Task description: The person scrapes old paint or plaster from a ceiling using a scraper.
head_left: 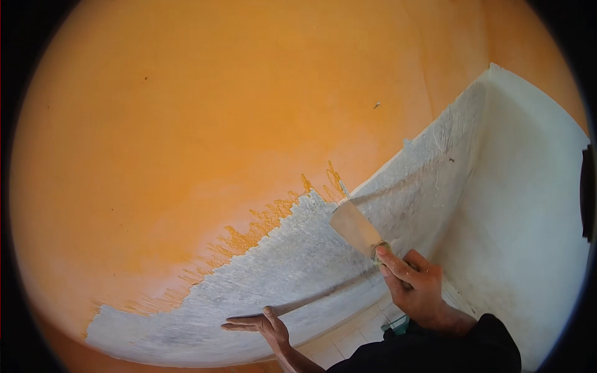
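My right hand is wrapped round the handle of a wide flat scraper. The scraper's blade points up and left, its edge near the border between orange paint and a grey scraped area of the wall. At the lower middle, my left hand is by the grey area with its fingers stretched out and nothing in it. Ragged scrape marks run along the lower edge of the orange paint.
A whitish wall surface stands at the right, with a dark object at its far edge. Pale floor tiles and a green item show at the bottom, beside a black sleeve.
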`<act>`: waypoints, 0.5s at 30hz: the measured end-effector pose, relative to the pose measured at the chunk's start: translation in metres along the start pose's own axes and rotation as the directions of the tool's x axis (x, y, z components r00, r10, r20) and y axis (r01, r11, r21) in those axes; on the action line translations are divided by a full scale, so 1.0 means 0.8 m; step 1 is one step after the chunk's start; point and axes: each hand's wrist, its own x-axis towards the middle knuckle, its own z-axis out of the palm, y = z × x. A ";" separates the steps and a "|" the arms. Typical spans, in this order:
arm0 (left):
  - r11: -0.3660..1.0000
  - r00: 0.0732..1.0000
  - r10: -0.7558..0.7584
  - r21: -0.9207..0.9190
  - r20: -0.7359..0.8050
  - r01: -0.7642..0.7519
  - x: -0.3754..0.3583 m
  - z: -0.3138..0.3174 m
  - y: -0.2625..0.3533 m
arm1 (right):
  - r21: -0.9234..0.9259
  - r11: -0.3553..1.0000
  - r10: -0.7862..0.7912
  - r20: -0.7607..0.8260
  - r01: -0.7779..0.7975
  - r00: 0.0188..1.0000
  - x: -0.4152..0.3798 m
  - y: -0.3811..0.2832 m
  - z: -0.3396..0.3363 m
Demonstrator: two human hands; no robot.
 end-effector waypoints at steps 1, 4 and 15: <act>1.000 1.000 -0.004 -0.012 -0.001 0.004 0.000 0.001 0.002 | -0.008 1.000 -0.008 -0.012 0.008 1.000 -0.002 0.000 0.003; 0.999 1.000 -0.021 -0.030 0.003 0.021 -0.003 -0.003 0.002 | -0.002 1.000 -0.018 -0.028 0.018 0.999 0.005 -0.007 -0.007; 0.999 0.998 -0.054 0.000 -0.012 0.054 0.000 -0.004 0.014 | -0.061 0.998 -0.027 -0.060 0.024 0.998 -0.009 0.001 0.010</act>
